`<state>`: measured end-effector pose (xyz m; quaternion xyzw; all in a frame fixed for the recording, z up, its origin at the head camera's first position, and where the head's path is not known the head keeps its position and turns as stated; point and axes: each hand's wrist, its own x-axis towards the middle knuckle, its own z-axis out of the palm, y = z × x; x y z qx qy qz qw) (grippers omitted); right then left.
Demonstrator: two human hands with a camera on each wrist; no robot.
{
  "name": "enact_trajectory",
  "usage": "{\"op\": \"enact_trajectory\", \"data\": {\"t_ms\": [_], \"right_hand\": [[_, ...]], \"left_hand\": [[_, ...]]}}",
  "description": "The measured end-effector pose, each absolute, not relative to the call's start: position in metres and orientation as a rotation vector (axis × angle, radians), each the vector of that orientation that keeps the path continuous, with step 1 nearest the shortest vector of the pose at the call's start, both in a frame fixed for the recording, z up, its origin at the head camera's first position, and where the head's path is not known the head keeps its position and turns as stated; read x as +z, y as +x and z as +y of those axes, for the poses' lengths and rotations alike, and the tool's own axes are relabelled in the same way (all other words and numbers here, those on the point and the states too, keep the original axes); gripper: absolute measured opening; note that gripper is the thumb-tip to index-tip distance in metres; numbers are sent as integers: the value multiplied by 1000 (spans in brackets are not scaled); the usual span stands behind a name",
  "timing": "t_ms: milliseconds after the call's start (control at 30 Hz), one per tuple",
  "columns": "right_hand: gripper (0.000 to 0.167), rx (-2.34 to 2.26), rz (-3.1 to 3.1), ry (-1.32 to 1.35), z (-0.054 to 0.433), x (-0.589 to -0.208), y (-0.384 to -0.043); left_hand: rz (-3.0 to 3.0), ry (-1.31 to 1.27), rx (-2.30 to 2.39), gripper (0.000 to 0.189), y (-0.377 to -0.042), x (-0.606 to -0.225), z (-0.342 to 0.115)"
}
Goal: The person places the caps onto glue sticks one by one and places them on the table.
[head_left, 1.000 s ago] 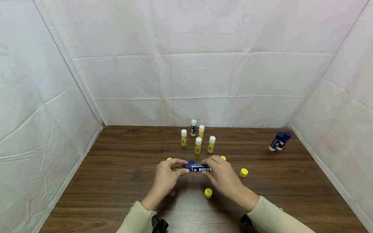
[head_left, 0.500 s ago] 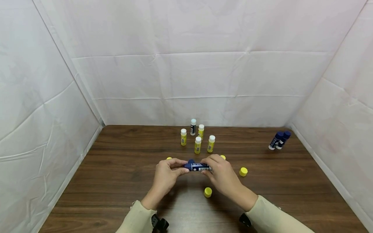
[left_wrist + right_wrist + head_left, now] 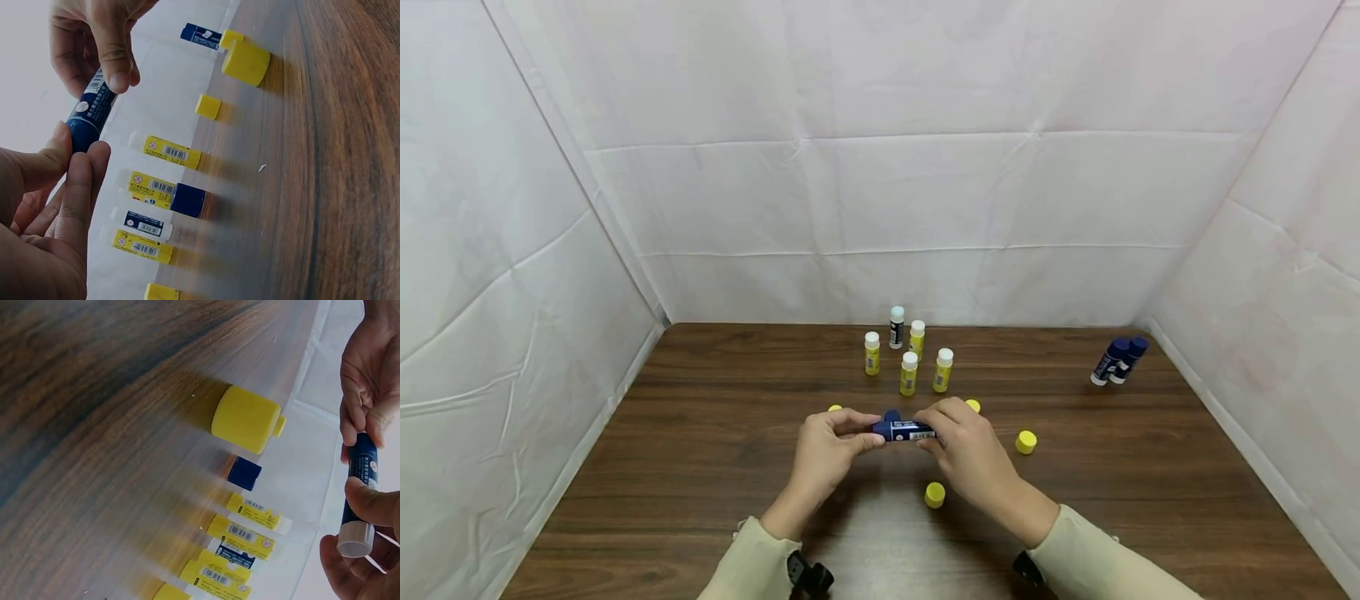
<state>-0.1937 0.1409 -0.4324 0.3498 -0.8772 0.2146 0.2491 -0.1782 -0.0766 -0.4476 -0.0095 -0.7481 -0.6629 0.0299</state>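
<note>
Both hands hold one dark blue glue stick (image 3: 904, 431) sideways above the table. My left hand (image 3: 826, 457) pinches its blue capped end between thumb and fingers. The other end is gripped by my right hand (image 3: 976, 454); its white base (image 3: 355, 540) shows in the right wrist view. Behind the held stick stands a loose blue cap (image 3: 892, 415). Yellow caps lie around the hands, one near the front (image 3: 935, 495) and one to the right (image 3: 1026, 442). Two more, a left yellow cap (image 3: 835, 408) and a right yellow cap (image 3: 973, 406), are partly hidden by the hands.
Several yellow glue sticks (image 3: 908, 375) with white tops stand upright farther back, beside a dark glue stick (image 3: 897, 328) with a pale top. Two blue glue sticks (image 3: 1108, 363) stand together at the far right. White cloth walls (image 3: 850, 192) border the wooden table (image 3: 715, 467).
My right hand has edged very slightly left, toward the left hand, along with its end of the glue stick. The left hand stays almost still.
</note>
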Motion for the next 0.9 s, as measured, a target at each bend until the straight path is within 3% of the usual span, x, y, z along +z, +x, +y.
{"op": "enact_trajectory", "data": {"t_ms": [900], "right_hand": [[34, 610, -2350, 918, 141, -433, -193]], "left_hand": [[-2266, -35, -2034, 15, -179, -449, -71]]}}
